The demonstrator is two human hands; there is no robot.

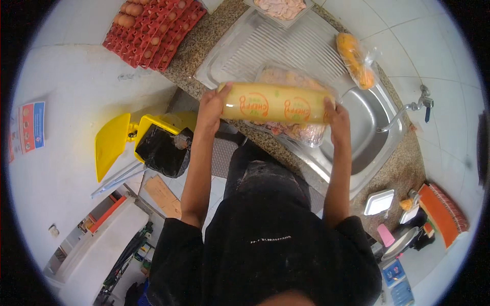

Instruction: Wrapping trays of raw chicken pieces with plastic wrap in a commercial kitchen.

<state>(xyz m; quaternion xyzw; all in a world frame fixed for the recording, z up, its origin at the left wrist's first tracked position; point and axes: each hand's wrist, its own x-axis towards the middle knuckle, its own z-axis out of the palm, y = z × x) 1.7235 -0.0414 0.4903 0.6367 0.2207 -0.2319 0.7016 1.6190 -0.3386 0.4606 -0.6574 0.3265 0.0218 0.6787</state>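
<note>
A wide roll of printed plastic cling film is held level between my two hands. My left hand grips its left end, with the thumb on top. Its right end is in my right hand. Under the roll, a clear plastic tray of raw meat, apparently chicken pieces, rests across the sink's front edge and drainboard, partly hidden by the roll.
The steel sink has a tap at right. A bag of orange-yellow produce and another meat tray lie behind. Stacked red egg trays stand at upper left, above an open yellow bin.
</note>
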